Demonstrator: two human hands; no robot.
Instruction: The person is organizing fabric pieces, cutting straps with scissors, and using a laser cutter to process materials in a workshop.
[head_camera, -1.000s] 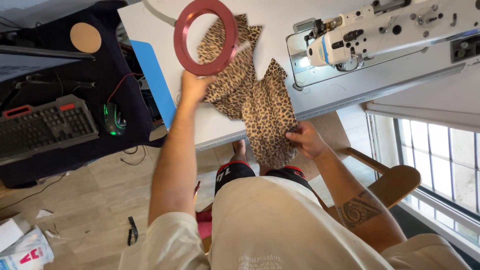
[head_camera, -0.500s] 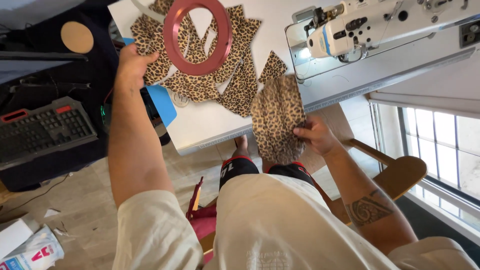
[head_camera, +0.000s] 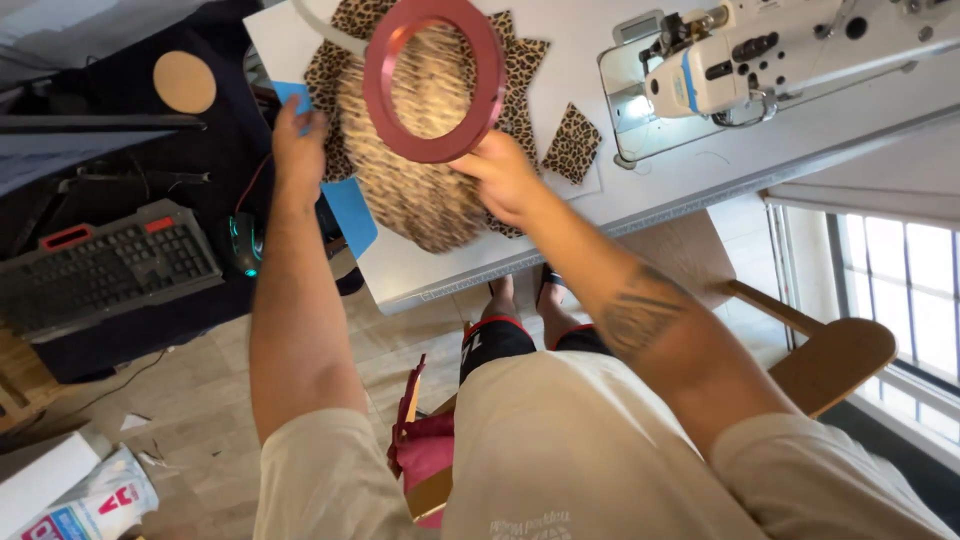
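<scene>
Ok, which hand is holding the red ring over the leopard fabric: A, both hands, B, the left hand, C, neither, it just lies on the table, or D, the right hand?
D: the right hand grips the lower edge of the red ring, while the left hand rests apart at the left edge of the leopard fabric.

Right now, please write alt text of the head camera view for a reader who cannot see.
A person spreads leopard-print fabric on a white table: the left hand presses its edge, and the right hand holds a red ring above it. A white sewing machine stands at the right.
</scene>
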